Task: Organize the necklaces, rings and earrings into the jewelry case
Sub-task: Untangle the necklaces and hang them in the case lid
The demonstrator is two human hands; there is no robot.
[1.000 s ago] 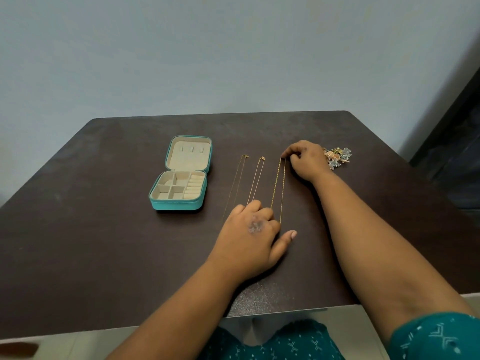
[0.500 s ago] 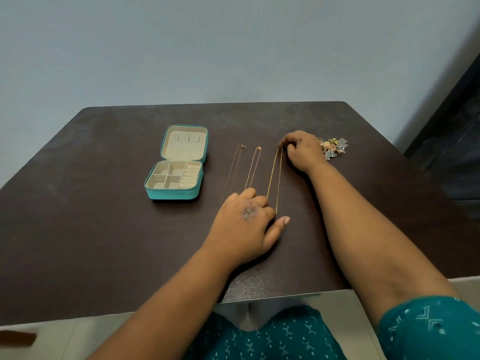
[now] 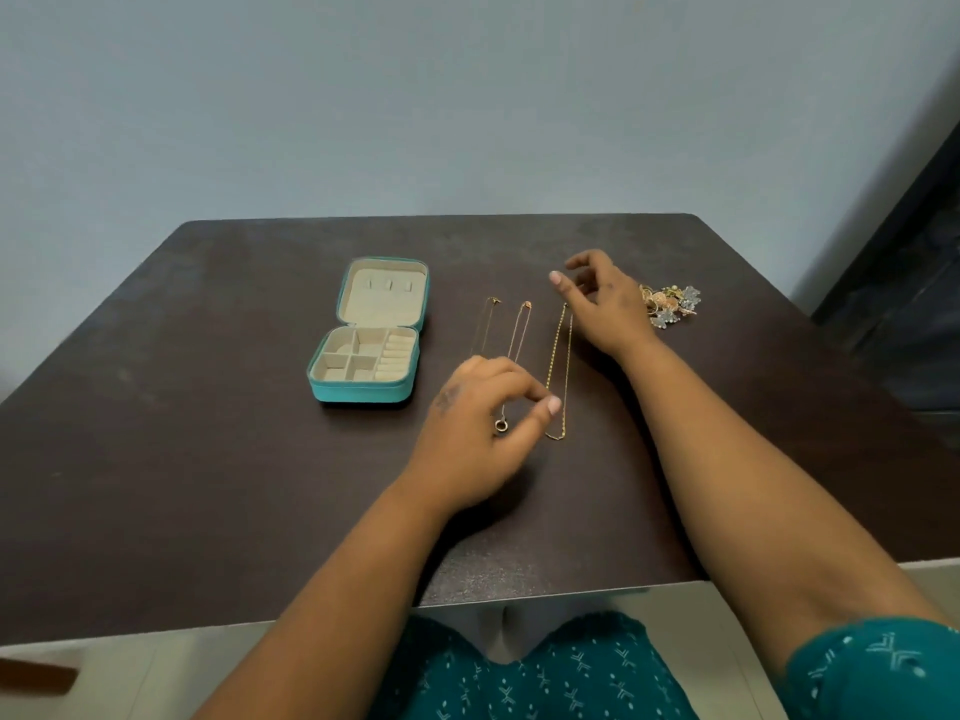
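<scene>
Plain pale wall, dark table (image 3: 208,459). Open teal jewelry case (image 3: 363,376) left of centre, compartments bare. Three necklaces (image 3: 558,371) lie just right of case, long axes running near to far. Left hand (image 3: 478,423) at near ends, fingers curled, seemingly pinching middle chain by its ring pendant (image 3: 501,425). Right hand (image 3: 597,304) hovers at far ends, fingers loose, holding nothing. Earring pile (image 3: 670,304) far right. Case lies left of grip; left hand nearer.
</scene>
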